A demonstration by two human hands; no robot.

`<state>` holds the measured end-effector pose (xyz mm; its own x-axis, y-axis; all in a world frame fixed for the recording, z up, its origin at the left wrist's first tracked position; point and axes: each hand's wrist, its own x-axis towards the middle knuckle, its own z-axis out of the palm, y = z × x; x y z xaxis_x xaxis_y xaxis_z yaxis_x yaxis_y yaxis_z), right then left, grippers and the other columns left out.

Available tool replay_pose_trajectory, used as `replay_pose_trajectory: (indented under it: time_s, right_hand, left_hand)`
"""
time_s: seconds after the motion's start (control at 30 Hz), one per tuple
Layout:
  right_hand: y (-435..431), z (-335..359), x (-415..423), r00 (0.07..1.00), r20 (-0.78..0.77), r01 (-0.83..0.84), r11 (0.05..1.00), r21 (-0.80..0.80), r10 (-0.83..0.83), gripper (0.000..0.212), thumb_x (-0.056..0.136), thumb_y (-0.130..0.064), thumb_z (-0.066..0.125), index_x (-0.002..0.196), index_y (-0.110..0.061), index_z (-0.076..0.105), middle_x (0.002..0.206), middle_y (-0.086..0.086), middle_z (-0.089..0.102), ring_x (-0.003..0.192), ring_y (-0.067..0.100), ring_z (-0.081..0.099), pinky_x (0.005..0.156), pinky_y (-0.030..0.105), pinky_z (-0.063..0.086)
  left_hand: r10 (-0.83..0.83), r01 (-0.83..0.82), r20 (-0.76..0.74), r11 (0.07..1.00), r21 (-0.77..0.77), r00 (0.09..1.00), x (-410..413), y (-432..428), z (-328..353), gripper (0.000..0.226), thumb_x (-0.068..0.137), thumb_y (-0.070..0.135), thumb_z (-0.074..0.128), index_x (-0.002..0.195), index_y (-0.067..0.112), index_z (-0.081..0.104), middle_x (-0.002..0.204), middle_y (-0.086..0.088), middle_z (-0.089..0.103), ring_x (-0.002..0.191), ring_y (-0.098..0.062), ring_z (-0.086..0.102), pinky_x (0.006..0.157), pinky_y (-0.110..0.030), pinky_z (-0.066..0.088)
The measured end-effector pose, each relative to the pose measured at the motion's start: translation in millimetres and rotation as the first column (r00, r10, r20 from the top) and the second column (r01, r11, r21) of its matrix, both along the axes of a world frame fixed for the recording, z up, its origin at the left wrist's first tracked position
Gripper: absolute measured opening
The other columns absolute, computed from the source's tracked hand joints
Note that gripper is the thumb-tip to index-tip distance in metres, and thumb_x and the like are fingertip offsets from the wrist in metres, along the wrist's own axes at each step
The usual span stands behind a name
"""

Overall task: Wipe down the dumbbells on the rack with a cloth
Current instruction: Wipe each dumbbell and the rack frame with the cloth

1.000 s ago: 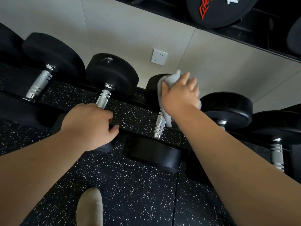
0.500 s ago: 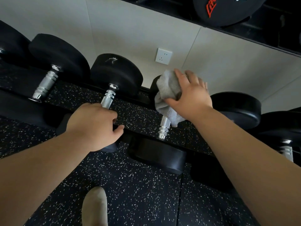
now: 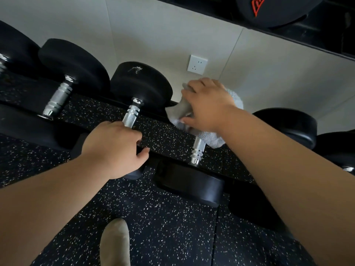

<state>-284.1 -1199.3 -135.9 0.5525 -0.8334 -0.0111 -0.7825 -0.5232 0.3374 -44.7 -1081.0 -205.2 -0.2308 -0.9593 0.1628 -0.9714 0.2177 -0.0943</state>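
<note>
over the dumbbell [image 3: 198,148], right hand [image 3: 206,104] clutching cloth [image 3: 180,110]

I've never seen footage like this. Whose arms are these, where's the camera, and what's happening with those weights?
No machine here: these are a person's two bare arms, filmed by one wide-angle camera worn on the head, looking forward and down. The right hand grips a grey cloth and presses it on the far end of a dumbbell with a metal handle. The left hand grips the near end of the neighbouring dumbbell. Below is speckled black flooring; behind, a wall socket.
</note>
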Motion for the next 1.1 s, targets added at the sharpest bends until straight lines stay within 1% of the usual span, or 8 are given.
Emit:
replay_pose_trajectory:
  time_s: [0.13, 0.3, 0.43, 0.57, 0.7, 0.83, 0.97, 1.1]
  right_hand:
    - [14.7, -4.0, -34.4, 0.983, 0.153, -0.096, 0.995, -0.037, 0.101, 0.078, 0.089, -0.069, 0.055, 0.156, -0.034, 0.038, 0.164, 0.000, 0.033, 0.150, 0.034, 0.028, 0.124, 0.050, 0.016]
    - [-3.3, -7.3, 22.7, 0.985, -0.058, 0.160, 0.986, -0.038, -0.162, 0.052, 0.094, -0.066, 0.046, 0.129, -0.032, 0.062, 0.134, 0.005, 0.052, 0.128, 0.035, 0.044, 0.106, 0.050, 0.033]
    - [-12.8, -3.5, 42.7, 0.970, -0.200, 0.142, 0.990, 0.007, -0.138, 0.046, 0.092, -0.064, 0.056, 0.124, -0.031, 0.067, 0.123, 0.004, 0.056, 0.120, 0.032, 0.047, 0.096, 0.046, 0.036]
    - [0.8, -7.8, -0.3, 0.999, 0.048, 0.019, 0.997, -0.068, -0.015, 0.044, 0.097, -0.055, 0.057, 0.135, -0.031, 0.058, 0.137, 0.000, 0.053, 0.130, 0.030, 0.045, 0.109, 0.045, 0.036]
    - [22.9, -21.3, -46.8, 0.898, 0.404, 0.199, 0.980, -0.024, -0.173, 0.065, 0.097, -0.056, 0.056, 0.155, -0.033, 0.035, 0.161, 0.002, 0.032, 0.147, 0.031, 0.030, 0.112, 0.054, 0.039]
    - [34.8, -32.2, -56.0, 0.776, 0.545, 0.328, 0.941, 0.079, -0.317, 0.071, 0.102, -0.054, 0.046, 0.163, -0.027, 0.020, 0.168, 0.006, 0.021, 0.153, 0.033, 0.019, 0.124, 0.053, 0.026]
    - [27.0, -27.0, -20.3, 0.915, 0.315, 0.298, 0.949, -0.106, -0.252, 0.086, 0.095, -0.074, 0.039, 0.161, -0.021, 0.023, 0.168, 0.016, 0.016, 0.157, 0.042, -0.004, 0.126, 0.055, -0.007]
    - [3.6, -23.6, -0.9, 0.999, 0.053, 0.016, 0.997, -0.080, -0.012, 0.063, 0.095, -0.057, 0.056, 0.150, -0.028, 0.046, 0.160, 0.006, 0.036, 0.151, 0.036, 0.023, 0.126, 0.049, 0.012]
  left_hand:
    - [0.006, -0.006, -0.002, 1.000, 0.017, 1.000, -0.5, 0.1, 0.6, 0.057, 0.083, 0.070, 0.031, 0.081, 0.030, 0.072, 0.065, 0.009, 0.056, 0.068, -0.015, 0.051, 0.070, -0.034, 0.045]
    - [0.016, -0.016, 0.004, 0.999, 0.034, 1.000, -0.8, 1.5, 2.6, 0.057, 0.083, 0.071, 0.029, 0.084, 0.032, 0.071, 0.069, 0.011, 0.058, 0.073, -0.015, 0.054, 0.070, -0.034, 0.038]
    - [0.016, -0.016, 0.006, 0.999, 0.047, 1.000, -0.3, 0.8, 2.0, 0.057, 0.083, 0.070, 0.028, 0.084, 0.031, 0.070, 0.068, 0.010, 0.055, 0.072, -0.015, 0.051, 0.070, -0.034, 0.039]
    - [0.027, -0.026, -0.009, 0.999, 0.025, 1.000, -1.1, 1.0, 1.1, 0.056, 0.083, 0.070, 0.031, 0.084, 0.031, 0.073, 0.068, 0.009, 0.054, 0.070, -0.015, 0.052, 0.070, -0.034, 0.043]
    - [0.004, -0.004, -0.023, 1.000, 0.006, 1.000, -0.5, 0.6, -1.6, 0.056, 0.082, 0.068, 0.034, 0.081, 0.029, 0.074, 0.065, 0.007, 0.057, 0.071, -0.017, 0.057, 0.070, -0.035, 0.047]
    - [0.002, -0.002, -0.021, 1.000, 0.002, 1.000, -0.6, 0.4, -2.2, 0.053, 0.082, 0.067, 0.037, 0.079, 0.029, 0.074, 0.062, 0.008, 0.056, 0.071, -0.017, 0.058, 0.071, -0.035, 0.048]
    - [-0.005, 0.005, -0.034, 1.000, 0.008, 0.999, 0.2, 1.0, -1.8, 0.056, 0.082, 0.068, 0.033, 0.083, 0.030, 0.074, 0.067, 0.009, 0.060, 0.075, -0.016, 0.058, 0.072, -0.035, 0.048]
    - [0.002, -0.002, -0.014, 1.000, 0.010, 1.000, 0.6, 1.0, -0.2, 0.056, 0.083, 0.071, 0.030, 0.086, 0.033, 0.072, 0.071, 0.010, 0.058, 0.075, -0.015, 0.057, 0.068, -0.033, 0.038]
